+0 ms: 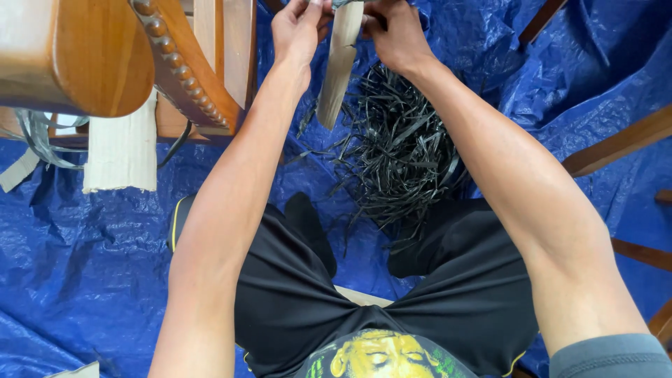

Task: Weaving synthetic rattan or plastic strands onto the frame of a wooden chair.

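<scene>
Pale flat strip, held at its top.
I see my left hand (pixel 297 31) and right hand (pixel 395 31) pinched shut on the strip (pixel 338 66); it hangs lengthwise, pointing downward.

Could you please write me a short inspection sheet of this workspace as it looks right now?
Surface: blue tarp, crinkled, covering the floor.
Job's things: pale flat strip, hanging down from both hands.
Clutter: pile of dark thin strips on the tarp; cream cloth draped under the wooden chair.
Hands: left hand and right hand both pinch the strip's top.
Cables: nothing seen.
Surroundings: more wooden chair legs at right.
</scene>
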